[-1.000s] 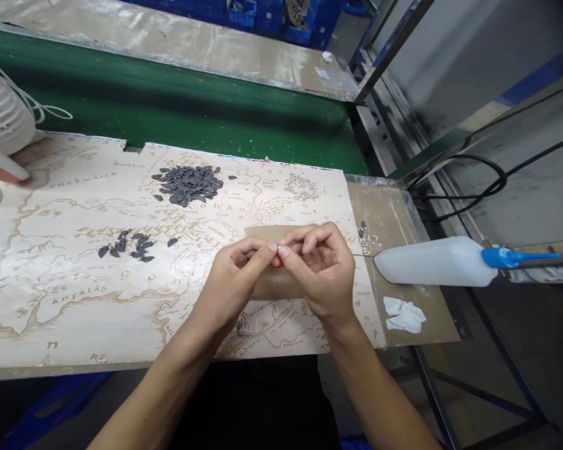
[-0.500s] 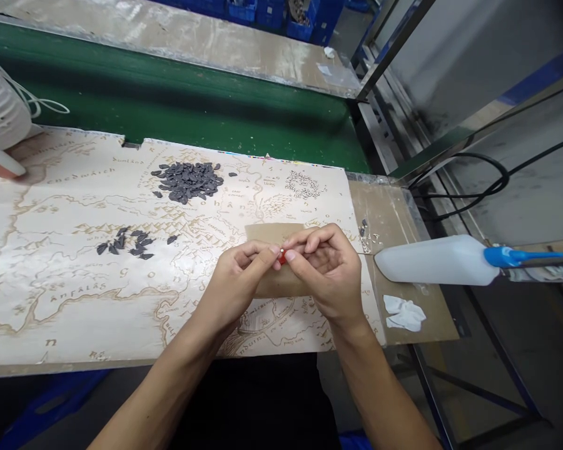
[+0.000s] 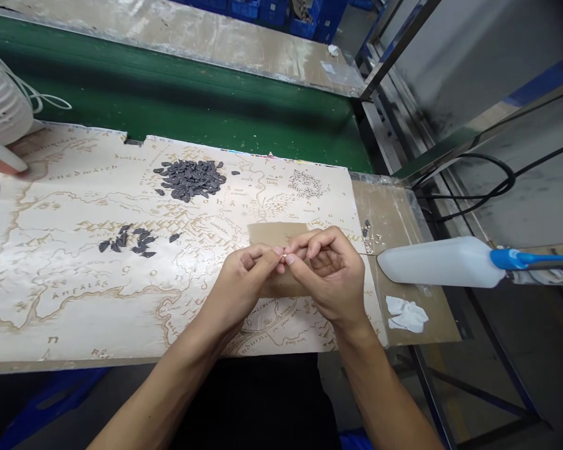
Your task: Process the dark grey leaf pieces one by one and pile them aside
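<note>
My left hand (image 3: 248,275) and my right hand (image 3: 331,272) meet over a brown cardboard piece (image 3: 276,234) on the map-printed sheet. Between their thumbs and fingertips is a tiny red and white piece (image 3: 284,254), mostly covered by the fingers, so its kind does not show. Both hands pinch at it. Beyond them lies a large pile of dark grey, flat, pointed pieces (image 3: 194,180), and a smaller scatter of similar pieces (image 3: 131,240) is on the left. Tiny pale bits (image 3: 307,184) are spread out behind my right hand.
A white bottle with a blue nozzle (image 3: 441,261) lies at the right, above a crumpled white cloth or tissue (image 3: 406,314). A white fan (image 3: 2,106) stands at the far left. Behind the map sheet (image 3: 75,312) runs a green belt (image 3: 192,106). Black cables (image 3: 502,181) hang at the right.
The red piece was plainer between the fingertips before; now the fingers cover most of it. The hands stay together in nearly the same place, and the view has shifted slightly.
</note>
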Motion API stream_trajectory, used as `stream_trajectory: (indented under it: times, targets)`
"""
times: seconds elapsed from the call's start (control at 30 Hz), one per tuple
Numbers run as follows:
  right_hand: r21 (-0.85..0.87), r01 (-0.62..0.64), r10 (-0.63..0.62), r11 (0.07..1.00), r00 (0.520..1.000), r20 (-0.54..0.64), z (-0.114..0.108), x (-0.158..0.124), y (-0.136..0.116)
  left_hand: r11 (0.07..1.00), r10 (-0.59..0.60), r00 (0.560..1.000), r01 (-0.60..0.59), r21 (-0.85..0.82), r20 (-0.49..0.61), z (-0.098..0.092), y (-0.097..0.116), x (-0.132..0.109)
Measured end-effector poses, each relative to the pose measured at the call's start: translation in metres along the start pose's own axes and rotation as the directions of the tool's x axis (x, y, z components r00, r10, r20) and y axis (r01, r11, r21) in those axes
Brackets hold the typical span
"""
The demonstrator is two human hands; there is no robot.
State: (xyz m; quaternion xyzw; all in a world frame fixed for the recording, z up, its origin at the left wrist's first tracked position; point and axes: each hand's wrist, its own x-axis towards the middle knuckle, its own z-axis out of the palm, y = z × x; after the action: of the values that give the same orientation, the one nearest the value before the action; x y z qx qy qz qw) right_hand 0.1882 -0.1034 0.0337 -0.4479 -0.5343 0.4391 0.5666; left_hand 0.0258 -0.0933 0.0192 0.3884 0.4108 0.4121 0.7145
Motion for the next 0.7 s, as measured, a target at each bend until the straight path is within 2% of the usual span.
stream_trajectory:
  times: [0.07, 0.13, 0.17, 0.23, 0.3, 0.37, 0.43, 0.5, 0.7]
  targets:
    - [-0.011, -0.013, 0.013, 1.0, 1.0, -0.011, -0.003, 0.001, 0.002, 0.996, 0.025, 1.0, -0.024, 0.085, -0.014, -0.004, 0.001, 0.003]
    - [-0.06, -0.023, 0.021, 0.998, 0.999, -0.042, -0.009, 0.003, 0.005, 0.951, 0.115, 0.991, -0.089, 0.297, -0.07, -0.016, 0.003, 0.01]
    - [-0.104, -0.033, 0.027, 0.994, 0.998, -0.055, -0.014, 0.004, 0.007, 0.887, 0.187, 0.976, -0.119, 0.445, -0.111, -0.025, 0.006, 0.015]
    - [-0.219, -0.06, 0.046, 0.974, 0.997, -0.066, -0.023, 0.005, 0.011, 0.666, 0.369, 0.91, -0.116, 0.737, -0.19, -0.048, 0.012, 0.026]
    - [-0.326, -0.077, 0.063, 0.942, 0.997, -0.054, -0.031, 0.004, 0.014, 0.426, 0.516, 0.818, 0.014, 0.904, -0.256, -0.071, 0.019, 0.038]
    - [-0.401, -0.081, 0.076, 0.912, 0.997, -0.028, -0.035, 0.001, 0.016, 0.307, 0.583, 0.748, 0.158, 0.939, -0.317, -0.091, 0.025, 0.048]
    - [-0.453, -0.071, 0.084, 0.889, 0.996, 0.009, -0.035, -0.002, 0.018, 0.266, 0.589, 0.722, 0.25, 0.931, -0.362, -0.103, 0.028, 0.056]
    - [-0.488, -0.06, 0.091, 0.871, 0.995, 0.041, -0.033, -0.004, 0.019, 0.257, 0.573, 0.723, 0.289, 0.922, -0.386, -0.11, 0.029, 0.062]
    - [-0.543, 0.021, 0.047, 0.84, 0.993, 0.111, -0.027, -0.004, 0.022, 0.29, 0.562, 0.735, 0.255, 0.923, -0.379, -0.12, 0.026, 0.066]
